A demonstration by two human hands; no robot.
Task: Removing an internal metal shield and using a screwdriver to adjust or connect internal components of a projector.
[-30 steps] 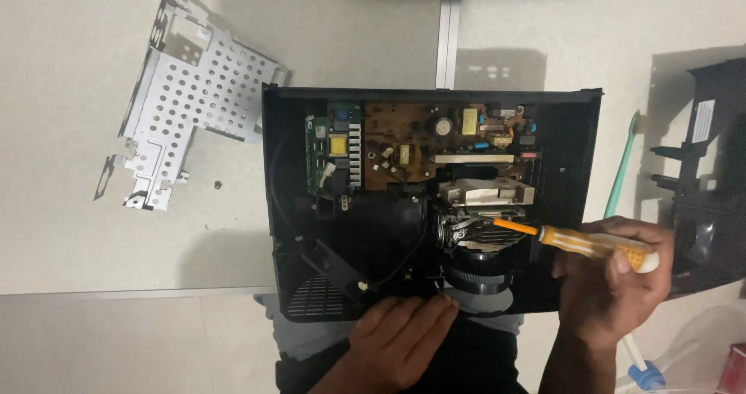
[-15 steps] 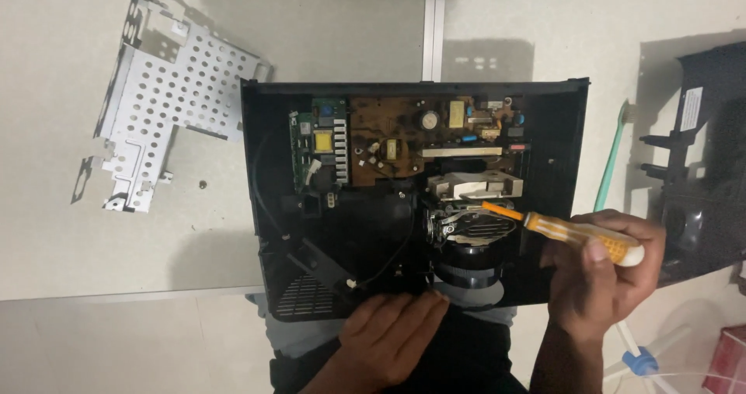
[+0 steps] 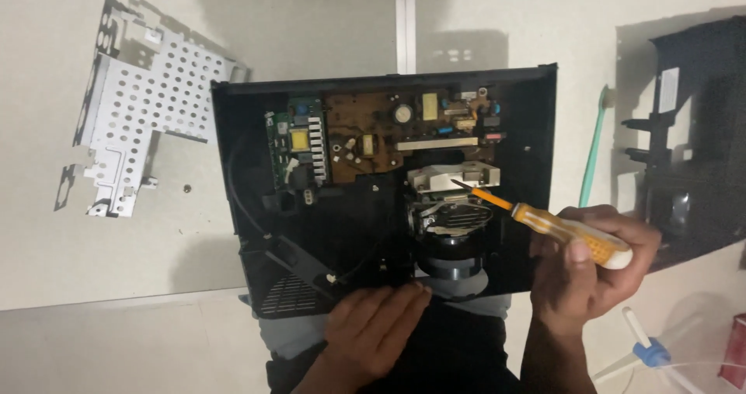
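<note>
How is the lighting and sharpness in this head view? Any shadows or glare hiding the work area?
Head view: dim, soft light; the open black casing swallows detail inside. Perforated metal plate casts a faint shadow. No strong glare. Right hand with the orange screwdriver and left hand look slightly soft.

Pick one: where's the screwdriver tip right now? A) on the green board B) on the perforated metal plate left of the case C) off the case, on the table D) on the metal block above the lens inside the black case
D: the right hand holds the orange screwdriver with its tip on the metal block above the lens, inside the black case.
</note>
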